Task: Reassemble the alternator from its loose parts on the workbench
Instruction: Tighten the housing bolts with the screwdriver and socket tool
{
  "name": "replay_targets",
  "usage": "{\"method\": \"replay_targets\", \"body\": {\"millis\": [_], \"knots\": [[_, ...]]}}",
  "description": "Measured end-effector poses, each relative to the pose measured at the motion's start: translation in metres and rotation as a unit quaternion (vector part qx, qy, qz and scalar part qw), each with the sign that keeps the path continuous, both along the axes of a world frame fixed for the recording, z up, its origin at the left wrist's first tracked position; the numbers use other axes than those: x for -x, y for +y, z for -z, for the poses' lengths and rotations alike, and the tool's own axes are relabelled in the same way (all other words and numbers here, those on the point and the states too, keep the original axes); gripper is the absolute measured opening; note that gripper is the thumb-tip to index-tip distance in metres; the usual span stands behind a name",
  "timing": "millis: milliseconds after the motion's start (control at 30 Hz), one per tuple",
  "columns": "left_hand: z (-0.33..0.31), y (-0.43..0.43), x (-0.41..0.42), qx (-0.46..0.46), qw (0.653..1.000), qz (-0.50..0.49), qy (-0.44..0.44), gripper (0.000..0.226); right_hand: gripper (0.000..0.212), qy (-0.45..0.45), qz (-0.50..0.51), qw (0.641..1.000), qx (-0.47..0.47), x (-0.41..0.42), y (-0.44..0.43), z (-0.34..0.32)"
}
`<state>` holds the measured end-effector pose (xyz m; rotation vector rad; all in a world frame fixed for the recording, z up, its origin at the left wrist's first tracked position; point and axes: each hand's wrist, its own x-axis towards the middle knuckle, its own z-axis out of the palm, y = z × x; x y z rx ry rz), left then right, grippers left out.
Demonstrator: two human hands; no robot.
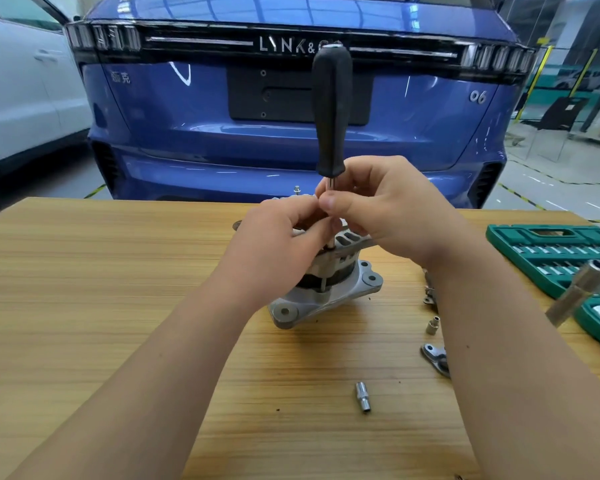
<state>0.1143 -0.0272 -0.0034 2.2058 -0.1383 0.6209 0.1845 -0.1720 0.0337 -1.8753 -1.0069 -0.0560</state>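
The grey alternator (329,289) stands upright in the middle of the wooden workbench (84,271), its mounting flange at the bottom. A driver with a black handle (332,112) stands vertical on the alternator's top, its metal shaft running down into the housing. My right hand (378,209) pinches the shaft just below the handle. My left hand (284,233) meets it from the left, fingers closed around the shaft lower down, over the alternator's top. A long bolt (324,284) runs down the alternator's side. The driver's tip is hidden by my fingers.
A green socket-set case (548,258) lies open at the right edge, a large silver socket (582,292) in front of it. Loose parts sit right of the alternator: a small socket (433,325), a metal bracket (435,358), another socket (362,396). A blue car (291,98) is parked beyond the bench.
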Motion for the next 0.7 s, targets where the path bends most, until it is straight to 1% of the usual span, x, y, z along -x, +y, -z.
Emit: {"method": "replay_targets", "body": {"millis": [67, 100, 133, 167, 200, 233, 333, 433, 533, 633, 700], "knots": [[-0.001, 0.004, 0.004, -0.039, 0.999, 0.018, 0.015, 0.015, 0.014, -0.013, 0.039, 0.999, -0.01, -0.001, 0.003, 0.004], [0.001, 0.005, 0.005, -0.087, 0.996, 0.005, 0.019, 0.028, 0.02, -0.023, 0.06, 0.998, -0.005, -0.001, 0.006, 0.005], [0.005, 0.005, 0.007, -0.152, 0.988, -0.025, 0.018, 0.044, 0.024, -0.026, 0.068, 0.997, 0.002, 0.0, 0.007, 0.007], [0.01, 0.004, 0.008, -0.223, 0.972, -0.069, 0.008, 0.059, 0.026, -0.025, 0.065, 0.998, 0.005, 0.001, 0.008, 0.007], [0.014, 0.003, 0.01, -0.276, 0.955, -0.11, -0.005, 0.07, 0.025, -0.018, 0.057, 0.998, 0.004, 0.001, 0.008, 0.007], [0.018, 0.002, 0.01, -0.302, 0.943, -0.138, -0.012, 0.075, 0.021, -0.008, 0.047, 0.999, -0.003, 0.002, 0.007, 0.007], [0.024, 0.002, 0.009, -0.306, 0.938, -0.161, -0.019, 0.077, 0.009, 0.017, 0.014, 0.999, -0.022, 0.004, 0.006, 0.005], [0.026, 0.004, 0.008, -0.331, 0.927, -0.175, -0.015, 0.079, 0.009, 0.03, -0.003, 0.999, -0.021, 0.004, 0.005, 0.005], [0.027, 0.004, 0.007, -0.338, 0.923, -0.181, -0.008, 0.072, 0.008, 0.061, -0.045, 0.997, -0.007, 0.002, -0.001, 0.003], [0.027, 0.005, 0.006, -0.334, 0.926, -0.177, -0.004, 0.068, 0.017, 0.088, -0.071, 0.994, -0.006, -0.001, -0.004, 0.004], [0.026, 0.004, 0.006, -0.329, 0.927, -0.178, -0.003, 0.069, 0.007, 0.069, -0.051, 0.996, -0.013, 0.0, -0.001, 0.006]]}}
